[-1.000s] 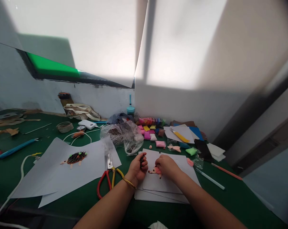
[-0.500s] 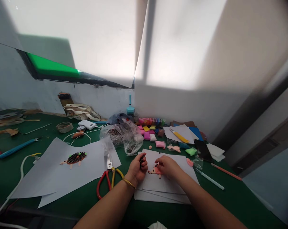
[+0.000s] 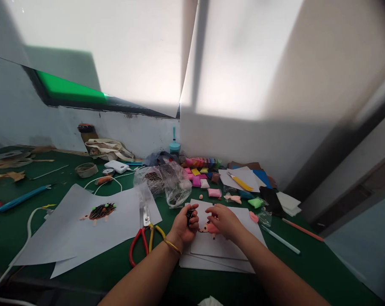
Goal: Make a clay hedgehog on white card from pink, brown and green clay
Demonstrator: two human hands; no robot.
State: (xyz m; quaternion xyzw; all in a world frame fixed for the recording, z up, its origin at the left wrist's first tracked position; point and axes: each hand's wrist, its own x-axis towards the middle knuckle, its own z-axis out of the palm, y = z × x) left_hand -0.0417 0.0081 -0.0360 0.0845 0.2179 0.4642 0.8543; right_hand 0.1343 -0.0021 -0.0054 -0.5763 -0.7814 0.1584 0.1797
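Observation:
Cupped and closed, my left hand [image 3: 185,225] holds a bunch of small dark slivers [image 3: 190,216] whose exact kind I cannot make out. My right hand [image 3: 225,221] hovers just beside it with thumb and forefinger apart; nothing shows between them. Below the right hand, a flat pink clay hedgehog [image 3: 212,228] with a pale, dark-spotted snout lies on a stack of white paper [image 3: 224,250]; the hand hides part of its back. To the left, another clay hedgehog [image 3: 102,211], covered in dark spikes with green and orange bits, lies on white sheets [image 3: 116,229].
Red-handled scissors [image 3: 138,246] and yellow-handled pliers [image 3: 151,238] lie left of my forearm. Behind are clear plastic bags [image 3: 167,180], coloured clay packets [image 3: 197,181] and a yellow utility knife [image 3: 242,182]. A pale blue pen [image 3: 281,239] lies at the right.
My right hand has lifted slightly off the pink hedgehog toward my left hand, and its fingers have spread. The left hand has barely moved.

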